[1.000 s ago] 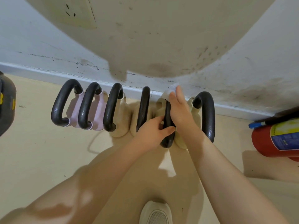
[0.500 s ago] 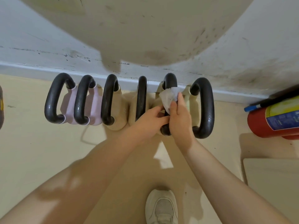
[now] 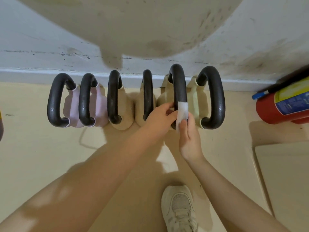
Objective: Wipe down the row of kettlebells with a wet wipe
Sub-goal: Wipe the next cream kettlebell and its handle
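Wipe lower now, lengthwise along handle.

Six kettlebells stand in a row along the floor's wall edge — two pink-bodied at the left end, four beige-bodied toward the right. One wet wipe. One red fire extinguisher at the right edge. One pale shoe — near the bottom edge.
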